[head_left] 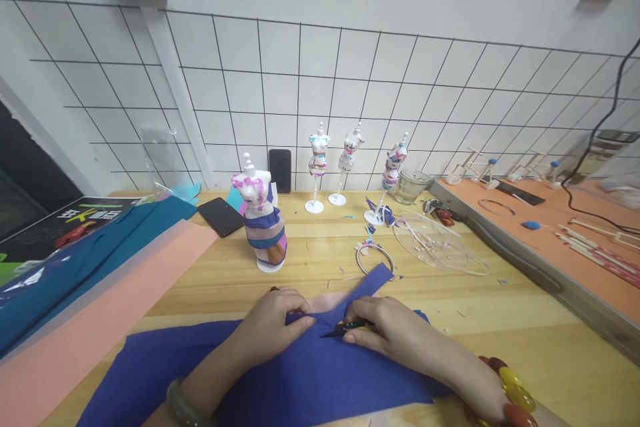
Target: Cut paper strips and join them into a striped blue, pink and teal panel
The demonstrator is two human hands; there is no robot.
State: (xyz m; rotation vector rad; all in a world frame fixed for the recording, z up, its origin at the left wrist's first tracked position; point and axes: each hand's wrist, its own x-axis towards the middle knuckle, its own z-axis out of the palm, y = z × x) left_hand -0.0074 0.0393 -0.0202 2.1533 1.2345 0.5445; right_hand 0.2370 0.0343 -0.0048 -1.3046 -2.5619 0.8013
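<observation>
A sheet of dark blue cloth (320,373) spreads over the near part of the table. My left hand (273,323) pinches its upper edge between thumb and fingers. In my right hand (375,323) is a pair of small black-bladed snips (345,328) with a bit of yellow at the handle, their blades pointing left at the cloth. A narrow blue strip (370,287) extends up and right from between the hands, and pale pink cloth (330,301) shows behind it. Beyond my left hand stands a small dress form (263,233) wrapped in coloured bands.
Three smaller dress forms (318,153) stand near the wall grid, with a phone (280,171) leaning there. Another phone (220,217) lies flat. Teal and peach cloth (150,267) covers the left side. A metal ring (375,250), scraps and a glass jar (411,187) sit toward the right.
</observation>
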